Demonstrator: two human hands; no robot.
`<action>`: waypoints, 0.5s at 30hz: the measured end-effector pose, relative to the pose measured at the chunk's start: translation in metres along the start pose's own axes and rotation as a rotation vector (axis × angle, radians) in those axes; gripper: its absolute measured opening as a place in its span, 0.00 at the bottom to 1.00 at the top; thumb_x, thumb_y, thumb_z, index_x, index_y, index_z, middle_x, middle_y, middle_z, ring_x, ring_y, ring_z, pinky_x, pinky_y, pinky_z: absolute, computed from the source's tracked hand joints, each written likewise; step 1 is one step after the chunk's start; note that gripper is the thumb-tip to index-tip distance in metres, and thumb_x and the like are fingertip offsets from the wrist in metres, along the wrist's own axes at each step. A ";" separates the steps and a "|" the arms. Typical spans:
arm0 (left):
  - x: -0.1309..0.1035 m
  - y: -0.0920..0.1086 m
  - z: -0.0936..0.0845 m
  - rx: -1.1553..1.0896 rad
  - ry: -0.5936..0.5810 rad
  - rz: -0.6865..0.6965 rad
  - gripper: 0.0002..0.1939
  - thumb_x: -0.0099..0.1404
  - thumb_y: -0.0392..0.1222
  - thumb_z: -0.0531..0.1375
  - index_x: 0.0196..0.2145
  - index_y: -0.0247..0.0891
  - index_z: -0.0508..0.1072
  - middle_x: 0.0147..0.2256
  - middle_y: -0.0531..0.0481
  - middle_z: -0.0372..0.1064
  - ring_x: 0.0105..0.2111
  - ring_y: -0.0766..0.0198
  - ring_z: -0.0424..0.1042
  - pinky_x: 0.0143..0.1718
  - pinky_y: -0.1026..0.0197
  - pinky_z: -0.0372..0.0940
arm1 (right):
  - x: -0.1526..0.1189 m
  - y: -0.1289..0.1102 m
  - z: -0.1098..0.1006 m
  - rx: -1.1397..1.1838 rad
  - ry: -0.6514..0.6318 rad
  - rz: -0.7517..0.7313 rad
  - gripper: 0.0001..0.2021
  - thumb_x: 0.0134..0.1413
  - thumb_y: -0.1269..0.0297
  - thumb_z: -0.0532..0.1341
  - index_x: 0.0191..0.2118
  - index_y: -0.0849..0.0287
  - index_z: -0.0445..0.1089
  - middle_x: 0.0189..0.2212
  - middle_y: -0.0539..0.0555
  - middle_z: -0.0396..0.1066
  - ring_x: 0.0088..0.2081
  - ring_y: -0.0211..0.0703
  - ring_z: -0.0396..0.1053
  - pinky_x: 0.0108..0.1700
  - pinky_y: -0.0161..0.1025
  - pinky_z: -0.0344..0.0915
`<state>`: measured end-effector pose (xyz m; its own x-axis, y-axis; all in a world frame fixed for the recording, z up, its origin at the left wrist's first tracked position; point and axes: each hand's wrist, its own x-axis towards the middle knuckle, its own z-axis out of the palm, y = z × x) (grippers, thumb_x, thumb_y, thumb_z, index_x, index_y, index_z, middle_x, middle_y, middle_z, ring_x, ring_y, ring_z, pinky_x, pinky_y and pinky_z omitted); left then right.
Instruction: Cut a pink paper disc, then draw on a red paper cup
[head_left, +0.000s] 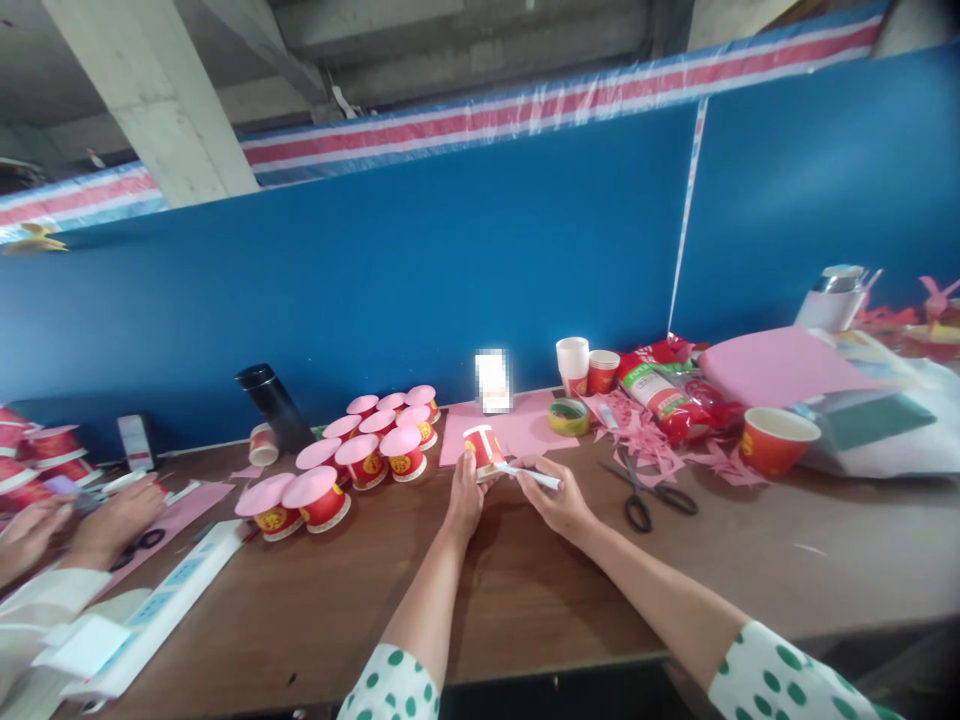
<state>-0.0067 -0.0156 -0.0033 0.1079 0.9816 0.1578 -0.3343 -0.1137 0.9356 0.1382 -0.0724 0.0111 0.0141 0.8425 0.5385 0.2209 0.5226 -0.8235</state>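
Note:
My left hand (466, 497) is wrapped round a small red paper cup (481, 446), tilted over with its rim toward me. Between the fingers of my right hand (556, 494) is a slim white tube (536, 478), its tip at the cup's rim. Whether it is a glue tube or a pen I cannot tell. Just beyond the cup lies pink paper (517, 428). To the left stand several red paper cups topped with pink discs (358, 450). Black-handled scissors (651, 497) rest right of my right hand.
A roll of tape (568, 417), white cups (573, 362), pink paper scraps (641, 430) and a red-orange bowl (780, 440) stand at the right. Leftward are a black flask (276, 408), a white power strip (169, 610) and a co-worker's hands (112, 520). A blue partition (420, 270) rises behind.

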 end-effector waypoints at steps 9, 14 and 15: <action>0.002 -0.005 -0.004 -0.036 -0.022 -0.064 0.24 0.60 0.58 0.49 0.43 0.35 0.65 0.40 0.37 0.69 0.37 0.55 0.71 0.39 0.52 0.66 | 0.002 -0.002 -0.001 0.056 0.019 0.001 0.10 0.53 0.63 0.56 0.37 0.62 0.71 0.28 0.53 0.71 0.27 0.38 0.65 0.29 0.33 0.61; 0.002 -0.005 -0.005 -0.032 -0.059 -0.069 0.24 0.61 0.57 0.48 0.44 0.34 0.66 0.41 0.38 0.69 0.38 0.55 0.71 0.39 0.54 0.66 | 0.003 -0.003 -0.001 0.084 0.036 0.019 0.10 0.52 0.63 0.56 0.35 0.62 0.71 0.26 0.52 0.70 0.26 0.38 0.64 0.29 0.33 0.61; 0.002 -0.006 -0.005 -0.006 -0.055 -0.051 0.24 0.61 0.57 0.48 0.44 0.35 0.66 0.41 0.38 0.69 0.38 0.55 0.71 0.39 0.54 0.66 | 0.003 -0.003 0.000 0.094 0.048 0.016 0.10 0.52 0.62 0.56 0.35 0.62 0.71 0.27 0.53 0.70 0.27 0.39 0.65 0.30 0.33 0.61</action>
<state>-0.0094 -0.0116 -0.0105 0.1759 0.9762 0.1272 -0.3324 -0.0627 0.9411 0.1380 -0.0713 0.0155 0.0641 0.8451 0.5308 0.1273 0.5206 -0.8443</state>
